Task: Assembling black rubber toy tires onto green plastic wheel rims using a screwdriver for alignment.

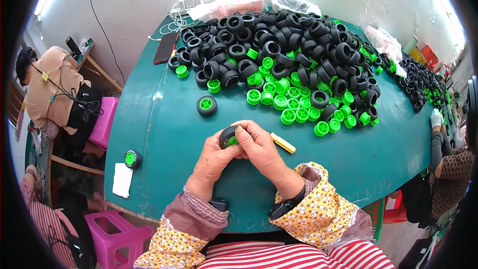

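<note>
Between both hands is a small black toy tyre (227,136) with a green wheel hub (232,141) inside it. My left hand (209,162) is closed round its left side. From the right, my right hand (261,152) grips it too, the thumb pressing at the hub. Some fingers are hidden behind the wheel. Just right of my right hand lies a yellow-handled tool (283,142). A fitted wheel (206,105) with green hub and black tyre rests beyond my hands, and another fitted wheel (131,159) sits at the left edge beside a white paper (122,180).
A large heap of black tyres (279,35) and loose green hubs (294,102) covers the far part of the green table (169,119). A dark phone (165,48) and white cables (175,20) lie at the far left. People sit left and right; a pink stool (114,236) stands lower left.
</note>
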The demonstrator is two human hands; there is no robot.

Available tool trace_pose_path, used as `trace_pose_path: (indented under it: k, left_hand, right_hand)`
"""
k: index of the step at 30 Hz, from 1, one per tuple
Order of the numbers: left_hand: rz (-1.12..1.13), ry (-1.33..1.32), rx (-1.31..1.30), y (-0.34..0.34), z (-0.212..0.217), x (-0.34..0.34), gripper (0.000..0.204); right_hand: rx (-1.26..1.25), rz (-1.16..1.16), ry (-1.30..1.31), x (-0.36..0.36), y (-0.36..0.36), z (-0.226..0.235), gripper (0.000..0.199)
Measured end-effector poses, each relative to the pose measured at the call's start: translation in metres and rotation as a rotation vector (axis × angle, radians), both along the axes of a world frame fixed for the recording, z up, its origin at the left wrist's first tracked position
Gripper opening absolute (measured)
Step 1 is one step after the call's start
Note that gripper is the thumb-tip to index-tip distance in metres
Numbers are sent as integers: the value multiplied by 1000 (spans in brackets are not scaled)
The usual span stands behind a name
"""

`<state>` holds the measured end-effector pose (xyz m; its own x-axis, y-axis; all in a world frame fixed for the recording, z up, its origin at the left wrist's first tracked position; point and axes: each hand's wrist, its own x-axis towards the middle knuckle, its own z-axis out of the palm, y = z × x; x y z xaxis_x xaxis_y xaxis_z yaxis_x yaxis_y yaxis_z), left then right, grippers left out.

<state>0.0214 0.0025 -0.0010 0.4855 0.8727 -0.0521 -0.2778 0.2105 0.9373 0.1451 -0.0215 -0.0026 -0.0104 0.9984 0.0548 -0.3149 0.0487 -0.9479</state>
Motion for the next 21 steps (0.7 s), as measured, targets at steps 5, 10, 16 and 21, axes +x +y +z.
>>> trace_pose_path:
  k: [5,10,16,21]
  left_hand:
    - [1,57,34,-2,2,3,23]
    - [-26,178,60,-3,1,6,31]
    - [22,288,92,0,-2,2,24]
    - [42,351,294,2,-6,0,22]
  right_hand:
    - [-82,22,78,-1,-1,-4,22]
    - [-185,35,182,6,2,-9,21]
    - [-37,76,-31,4,4,-5,26]
    - [52,-37,-357,-6,-3,3,33]
